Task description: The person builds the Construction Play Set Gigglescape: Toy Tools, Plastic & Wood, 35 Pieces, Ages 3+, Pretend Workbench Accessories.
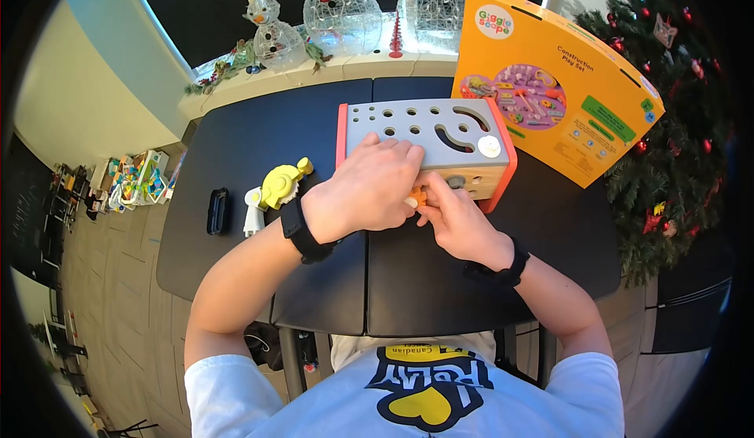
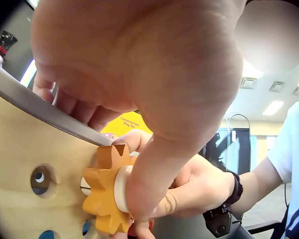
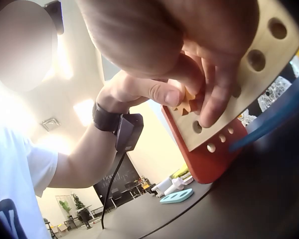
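- 1 orange gear (image 2: 103,199), chunky-toothed, stands at the pale wooden front of the box (image 1: 428,120).
- 1 left hand (image 1: 369,179), partly spread, thumb pressing the gear's cream disc (image 2: 122,189), fingers over the box's top.
- 1 right hand (image 1: 463,222), curled, pinching the gear.
- 2 red end panels (image 1: 342,135); 2 curved slots in the grey top.
- 1 black desk (image 1: 463,296), 1 yellow toy saw (image 1: 280,188), 1 cardboard carton (image 1: 550,45).
- 3 wire snowmen (image 1: 345,21).

Seemingly a classroom or office: blackboard (image 3: 120,174), ceiling lights (image 2: 273,108).
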